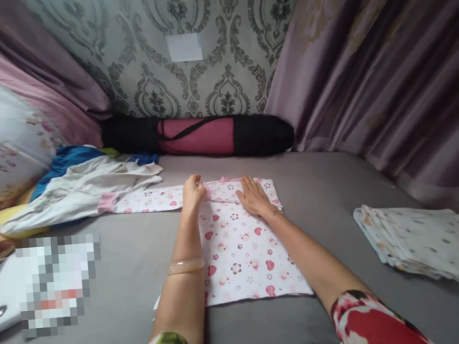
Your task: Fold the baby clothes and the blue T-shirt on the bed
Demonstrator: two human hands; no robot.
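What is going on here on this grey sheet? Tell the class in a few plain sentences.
A person is handling a small heart-print garment spread flat on a grey bed sheet. The left hand pinches the fabric near the collar edge, one sleeve stretching out to the left. The right hand lies flat on the top of the garment. A folded stack of cloths sits to the right, and a heap of loose clothes to the left.

Soft matt printed cotton garment (239, 245) lies on a smooth grey cloth sheet (326, 185).
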